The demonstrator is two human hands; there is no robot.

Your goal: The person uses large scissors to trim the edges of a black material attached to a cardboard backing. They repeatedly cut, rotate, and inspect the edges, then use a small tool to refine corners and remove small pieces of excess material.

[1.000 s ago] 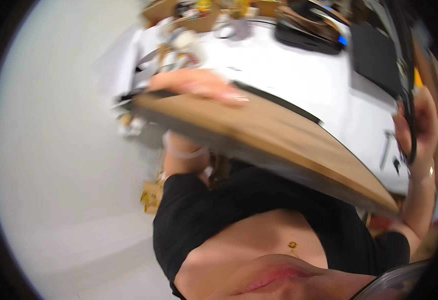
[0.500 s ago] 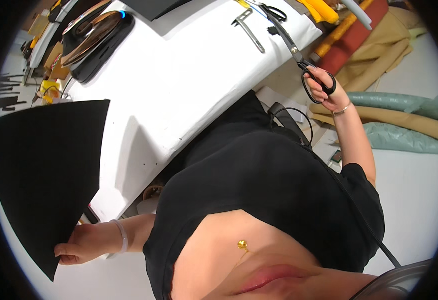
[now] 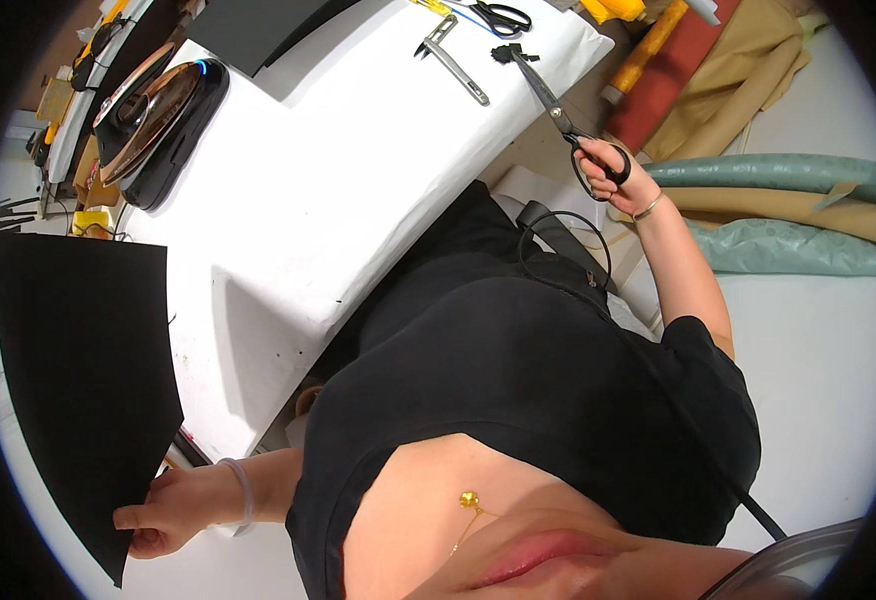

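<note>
My left hand (image 3: 173, 510) pinches the lower corner of a large black sheet (image 3: 88, 390), which stands out stiffly past the table's left end. My thumb lies on its face; the fingers behind are partly hidden. At the right, my right hand (image 3: 616, 175) has its fingers through the black handles of long shears (image 3: 550, 105). The blades look nearly together, and their tip reaches over the table's edge, beside a few small black scraps (image 3: 508, 53).
On the white table (image 3: 358, 170) lie a metal caliper-like tool (image 3: 455, 65) and black-handled scissors (image 3: 503, 18). An iron (image 3: 148, 130) rests on its dark base at the left, with another dark sheet (image 3: 268, 30) behind. Green and tan rolls (image 3: 778, 175) are at the right.
The shears and my right hand have shifted a little left in the picture, as have the table and its things. The black sheet in my left hand has swung and sits slightly lower.
</note>
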